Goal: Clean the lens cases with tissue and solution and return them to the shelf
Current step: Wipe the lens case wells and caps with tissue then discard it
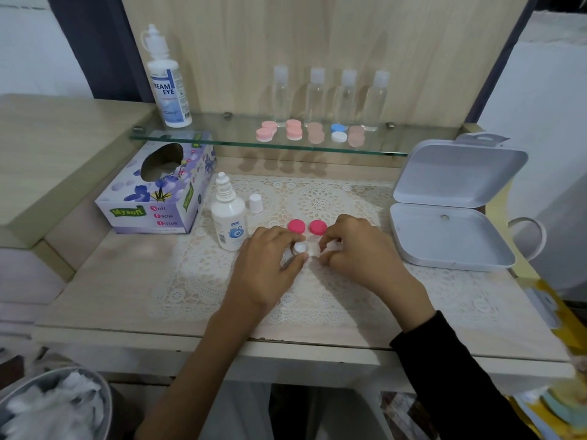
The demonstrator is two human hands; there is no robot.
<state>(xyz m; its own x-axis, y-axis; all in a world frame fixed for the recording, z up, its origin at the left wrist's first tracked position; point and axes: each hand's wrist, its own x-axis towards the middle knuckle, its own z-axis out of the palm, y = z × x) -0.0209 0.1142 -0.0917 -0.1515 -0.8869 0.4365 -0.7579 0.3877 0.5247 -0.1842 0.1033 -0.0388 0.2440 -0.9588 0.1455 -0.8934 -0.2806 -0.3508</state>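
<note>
Our left hand (273, 254) pinches the white plastic lens case (301, 248) steady; beside it our right hand (355, 246) grips crumpled white tissue (332, 246) to wipe the wells.

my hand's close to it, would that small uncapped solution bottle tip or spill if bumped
Probably tips easily: the small solution bottle stands tall and narrow on the uneven lace mat. Likely spills if it falls, since its white cap sits off beside it. It looks like light plastic, so a nudge from the left hand could shift it.
</note>
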